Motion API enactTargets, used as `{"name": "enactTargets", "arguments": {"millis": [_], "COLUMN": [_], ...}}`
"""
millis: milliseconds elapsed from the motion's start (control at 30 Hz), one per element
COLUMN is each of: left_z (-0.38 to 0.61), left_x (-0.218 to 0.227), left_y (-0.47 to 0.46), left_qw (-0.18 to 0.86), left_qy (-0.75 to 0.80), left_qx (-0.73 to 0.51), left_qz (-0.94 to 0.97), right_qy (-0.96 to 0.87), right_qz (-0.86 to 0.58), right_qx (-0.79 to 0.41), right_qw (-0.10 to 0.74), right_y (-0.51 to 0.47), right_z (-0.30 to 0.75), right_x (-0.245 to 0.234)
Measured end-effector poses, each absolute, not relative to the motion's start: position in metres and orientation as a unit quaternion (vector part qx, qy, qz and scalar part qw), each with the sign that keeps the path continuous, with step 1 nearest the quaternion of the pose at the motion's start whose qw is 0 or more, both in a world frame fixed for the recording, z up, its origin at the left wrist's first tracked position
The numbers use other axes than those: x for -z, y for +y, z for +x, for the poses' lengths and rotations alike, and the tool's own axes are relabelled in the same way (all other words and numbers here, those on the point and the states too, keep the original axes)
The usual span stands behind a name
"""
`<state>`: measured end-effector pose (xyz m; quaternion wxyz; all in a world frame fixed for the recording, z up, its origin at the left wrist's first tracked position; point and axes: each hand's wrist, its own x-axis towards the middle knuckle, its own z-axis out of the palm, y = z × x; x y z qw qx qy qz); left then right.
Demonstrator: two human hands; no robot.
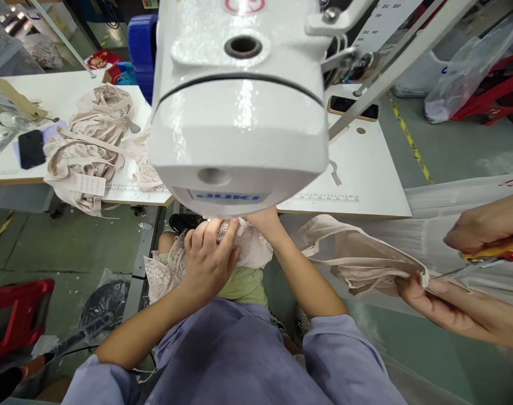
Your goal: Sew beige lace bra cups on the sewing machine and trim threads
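Observation:
A beige lace bra (pixel 255 252) lies across the front of a white sewing machine (pixel 239 129) and hangs down over my lap. My left hand (pixel 210 250) is closed over the lace, fingers bent onto it and the thumb along its near side. Against the machine's underside, my right hand (pixel 262 220) reaches in at the bra's right side; its fingers are hidden by the machine head. The needle area is out of sight too. On the left of the table rests a heap of similar beige lace bras (pixel 90 140), with straps hanging over the edge.
At right, another person's hands (pixel 446 304) hold a beige bra (pixel 358 253) and orange-handled scissors (pixel 493 256). Phones (pixel 32 149) lie on the white table (pixel 366 163). A thread-stand pole (pixel 391 73) rises at right. A red stool (pixel 18 315) stands lower left.

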<state>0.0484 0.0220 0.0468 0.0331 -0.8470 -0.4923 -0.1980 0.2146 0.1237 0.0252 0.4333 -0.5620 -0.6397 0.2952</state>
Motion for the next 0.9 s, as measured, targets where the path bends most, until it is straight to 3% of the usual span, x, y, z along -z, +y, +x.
{"name": "enactTargets", "arguments": {"millis": [200, 367, 433, 900], "left_z": [0.029, 0.013, 0.010, 0.014], "left_x": [-0.038, -0.021, -0.019, -0.055], "left_y": [0.029, 0.044, 0.048, 0.047], "left_qw": [-0.073, -0.391, -0.453, -0.326], "left_qy": [-0.521, -0.529, -0.529, -0.609], "left_qx": [0.306, 0.338, 0.320, 0.184], "left_qz": [-0.793, -0.673, -0.643, -0.699], "right_qy": [-0.576, -0.523, -0.527, -0.562], "right_qz": [-0.525, -0.530, -0.527, -0.539], "right_qx": [-0.331, -0.358, -0.366, -0.350], "right_qw": [0.532, 0.564, 0.557, 0.521], "right_y": [0.102, 0.072, 0.063, 0.051], "right_z": [0.215, 0.215, 0.213, 0.207], "right_x": [-0.024, -0.011, -0.008, -0.014]}}
